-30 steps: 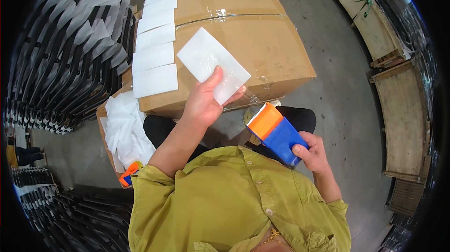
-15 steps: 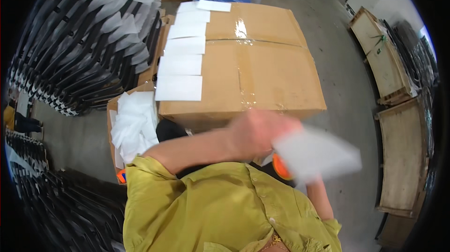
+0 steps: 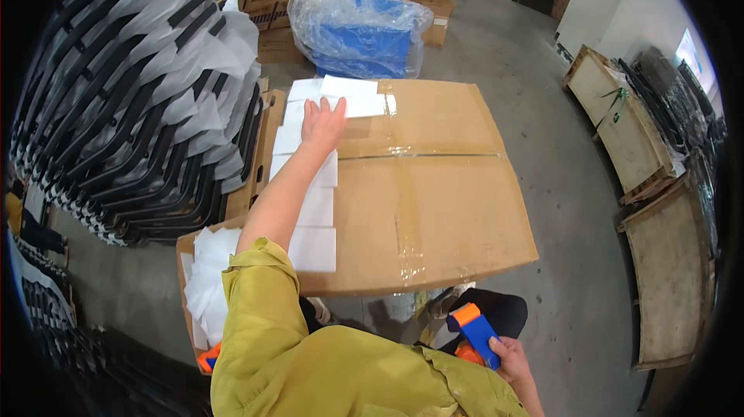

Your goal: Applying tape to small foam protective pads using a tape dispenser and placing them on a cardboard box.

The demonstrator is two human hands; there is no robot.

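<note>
- The left hand (image 3: 323, 124) lay flat, fingers spread, on a white sheet (image 3: 353, 97) at the upper middle of the frame, on the far left corner of the box (image 3: 434, 208); its grip was apart, pressing rather than holding.
- The right hand (image 3: 510, 359), at the lower right, was clamped on a blue and orange tool (image 3: 475, 332).
- The sheets (image 3: 310, 215) looked thin, light and limp, likely to slide or curl; a flat palm or a pinch at a free edge would suit them best.
- They ran in a row down the box's left edge, each touching or overlapping the next.
- The taped box top made a broad, firm surface with bare room to the right of the row.
- Stacked black frames (image 3: 132, 107) crowded the left; grey floor (image 3: 566, 184) lay open on the right, before the wooden pallets (image 3: 659, 184).
</note>
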